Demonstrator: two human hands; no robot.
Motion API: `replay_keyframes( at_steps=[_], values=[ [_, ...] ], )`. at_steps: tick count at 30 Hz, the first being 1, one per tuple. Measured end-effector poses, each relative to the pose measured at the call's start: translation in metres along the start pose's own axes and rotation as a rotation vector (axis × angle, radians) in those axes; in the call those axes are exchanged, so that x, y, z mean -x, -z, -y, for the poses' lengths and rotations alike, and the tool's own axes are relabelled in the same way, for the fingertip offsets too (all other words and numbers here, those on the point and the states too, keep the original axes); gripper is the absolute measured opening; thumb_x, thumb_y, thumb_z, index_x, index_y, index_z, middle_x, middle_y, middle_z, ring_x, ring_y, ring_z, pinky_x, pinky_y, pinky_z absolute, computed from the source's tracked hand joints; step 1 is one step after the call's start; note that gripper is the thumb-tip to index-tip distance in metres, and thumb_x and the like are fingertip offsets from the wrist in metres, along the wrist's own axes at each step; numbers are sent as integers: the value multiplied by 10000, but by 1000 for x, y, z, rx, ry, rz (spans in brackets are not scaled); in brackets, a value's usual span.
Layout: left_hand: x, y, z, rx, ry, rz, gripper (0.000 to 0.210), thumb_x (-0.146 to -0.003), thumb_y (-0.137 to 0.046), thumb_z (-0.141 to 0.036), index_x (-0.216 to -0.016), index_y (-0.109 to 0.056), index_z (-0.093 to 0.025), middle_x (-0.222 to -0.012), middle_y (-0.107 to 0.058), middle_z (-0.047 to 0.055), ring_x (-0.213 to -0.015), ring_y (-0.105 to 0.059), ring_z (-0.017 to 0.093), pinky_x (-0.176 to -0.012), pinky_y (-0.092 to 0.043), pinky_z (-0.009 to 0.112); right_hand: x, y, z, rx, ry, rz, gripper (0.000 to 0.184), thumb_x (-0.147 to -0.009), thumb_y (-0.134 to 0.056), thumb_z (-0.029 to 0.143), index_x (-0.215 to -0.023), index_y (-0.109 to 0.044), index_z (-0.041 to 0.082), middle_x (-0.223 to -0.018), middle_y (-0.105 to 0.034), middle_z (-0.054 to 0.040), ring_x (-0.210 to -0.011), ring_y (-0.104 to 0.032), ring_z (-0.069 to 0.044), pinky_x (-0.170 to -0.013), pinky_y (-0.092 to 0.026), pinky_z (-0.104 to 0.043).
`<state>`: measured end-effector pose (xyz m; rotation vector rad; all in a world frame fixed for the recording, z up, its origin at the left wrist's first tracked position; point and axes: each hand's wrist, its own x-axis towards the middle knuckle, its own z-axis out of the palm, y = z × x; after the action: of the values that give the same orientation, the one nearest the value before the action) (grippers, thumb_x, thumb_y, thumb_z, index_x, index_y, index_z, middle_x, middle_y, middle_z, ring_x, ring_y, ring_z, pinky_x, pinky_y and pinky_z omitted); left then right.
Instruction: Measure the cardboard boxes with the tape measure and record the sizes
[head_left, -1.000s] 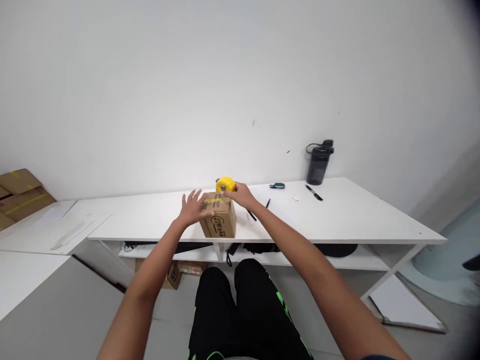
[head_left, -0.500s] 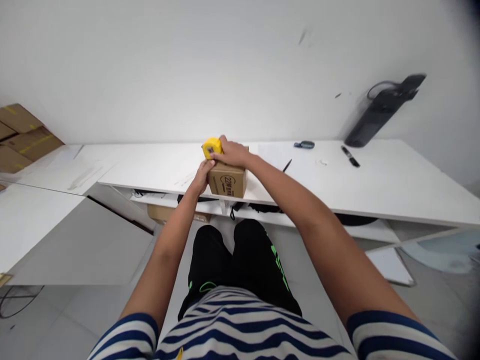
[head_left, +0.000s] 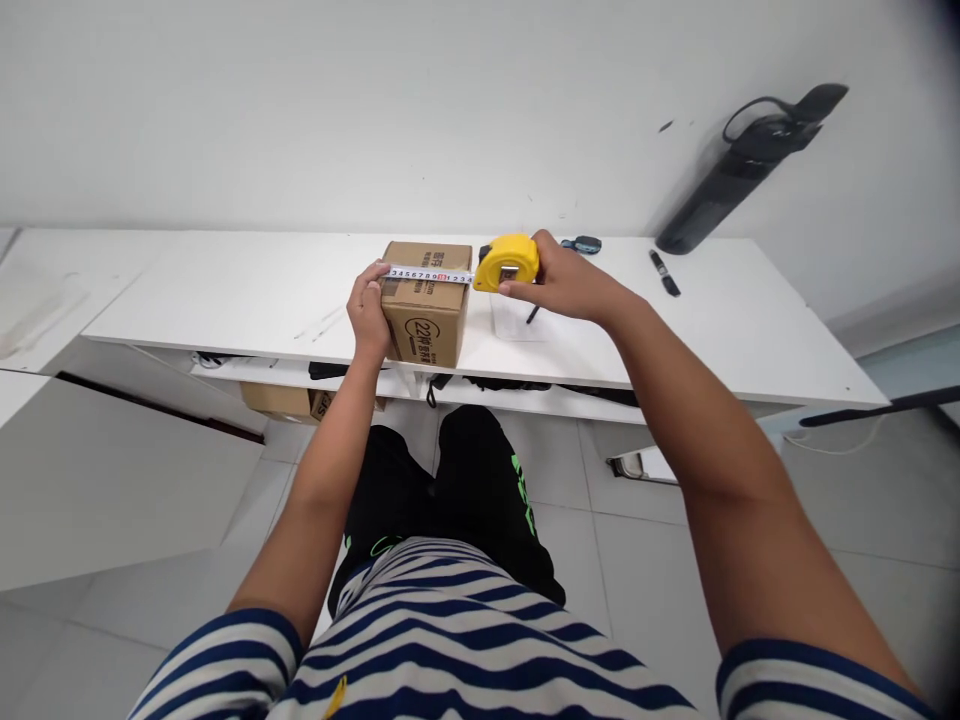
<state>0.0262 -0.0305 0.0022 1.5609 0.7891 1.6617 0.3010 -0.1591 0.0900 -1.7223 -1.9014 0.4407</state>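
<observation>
One cardboard box (head_left: 426, 335) sits at twelve o'clock near the front edge of the counter (head_left: 225, 290). At its nine o'clock side the left hand (head_left: 369, 310) pinches the end of the white blade (head_left: 420, 275) that spans the top; just off its three o'clock side the right hand (head_left: 574, 282) grips the yellow tape measure (head_left: 506, 260). Beyond, a pen (head_left: 533, 314) lies at one o'clock, a marker (head_left: 664, 273) towards two, and a dark bottle (head_left: 720, 190) stands behind it.

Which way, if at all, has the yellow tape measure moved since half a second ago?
Yes, to the right: the yellow tape measure sat just left of the shelf divider and now is well to its right.
</observation>
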Motion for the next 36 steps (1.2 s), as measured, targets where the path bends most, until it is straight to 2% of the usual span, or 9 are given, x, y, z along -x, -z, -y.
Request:
replay_keyframes(
  at_steps=[6, 10, 14, 19, 23, 25, 28, 31, 36],
  values=[
    [2, 0, -8, -6, 56, 3, 286, -944, -509, -407, -1013, -712, -218, -1282, -669, 73, -1305, -549, 245, -1146, -391, 387, -18, -8, 17, 76, 79, -44, 538, -818, -659, 626, -1123, -463, 229, -853, -586, -37, -857, -578, -276, -729, -467, -400],
    [5, 2, -18, -18, 85, -10, 299, -929, -533, -404, -1060, -713, -204, -1286, -665, 81, -1313, -539, 256, -1151, -380, 382, -53, -32, 50, 141, 192, -47, 532, -813, -672, 583, -1159, -486, 225, -890, -647, -62, -894, -604, -303, -751, -445, -382],
    [4, 2, -20, 17, 213, -63, 337, -902, -549, -372, -1188, -667, -238, -1284, -664, 60, -1277, -571, 254, -1084, -448, 363, -86, -62, 88, 159, 254, -22, 460, -841, -635, 551, -1146, -509, 231, -974, -696, -82, -873, -631, -292, -740, -430, -357],
    [7, -2, -24, 115, 347, -159, 580, -913, -523, -317, -1468, -358, -349, -1494, -522, 28, -1335, -541, 198, -1035, -488, 309, -113, -88, 120, -38, 125, -80, 408, -864, -582, 570, -1082, -491, 238, -1012, -711, -100, -876, -657, -298, -690, -440, -348],
    [11, -3, -37, 59, 495, -260, 632, -892, -541, -252, -1465, -276, -286, -1649, -274, 80, -1473, -373, 183, -1115, -411, 284, -119, -87, 130, -95, -58, -216, 410, -898, -527, 561, -1087, -434, 210, -995, -707, -152, -870, -675, -336, -698, -459, -396],
    [1, 1, -44, -1, 580, -259, 699, -841, -604, -231, -1454, -269, -267, -1660, -218, 116, -1466, -379, 226, -1108, -418, 318, -117, -82, 130, -110, -128, -277, 413, -896, -527, 549, -1098, -398, 213, -995, -707, -163, -888, -679, -353, -713, -467, -416],
    [-34, 6, -48, -89, 593, -141, 722, -759, -680, -196, -1399, -356, -276, -1623, -287, 126, -1415, -430, 280, -1058, -454, 377, -111, -76, 125, -196, -217, -337, 401, -860, -548, 524, -1070, -354, 242, -1001, -703, -140, -909, -677, -354, -726, -476, -427],
    [-78, 4, -42, -92, 567, 86, 518, -750, -732, -267, -1231, -537, -253, -1455, -518, 131, -1370, -474, 296, -1007, -476, 401, -110, -78, 115, -359, -283, -382, 425, -789, -600, 479, -1032, -325, 263, -994, -693, -96, -902, -675, -321, -729, -489, -412],
    [-106, -10, -21, 195, 711, 491, 502, -730, -809, -356, -1160, -628, -172, -1050, -721, 145, -966, -692, 291, -808, -550, 402, -123, -80, 98, -544, -342, -384, 540, -718, -651, 453, -1115, -339, 260, -1088, -675, -94, -931, -673, -282, -756, -508, -389]
  ],
)
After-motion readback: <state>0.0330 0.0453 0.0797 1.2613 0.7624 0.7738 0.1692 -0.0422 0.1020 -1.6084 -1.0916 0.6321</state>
